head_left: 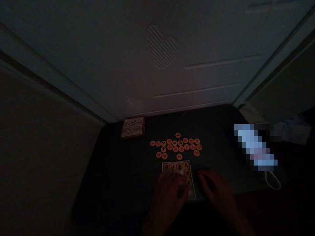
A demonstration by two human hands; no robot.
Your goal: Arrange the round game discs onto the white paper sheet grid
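Observation:
The scene is very dark. My left hand (171, 191) rests over a small pale box (193, 193) that holds round wooden game discs along its top and right side; its fingers curl over the box's middle. My right hand (214, 188) lies just right of the box on the dark table (118, 177), fingers bent and pointing left. Several more round discs (176, 146) with red or black marks lie spread in rows beyond the box. Whether either hand holds a disc is lost in the dark.
A square printed lid or card (133, 127) lies at the table's far left corner. A blurred bright object (256, 147) and a white cord loop (273, 180) sit at the right. A wall panel with a heart shape (162, 46) rises behind.

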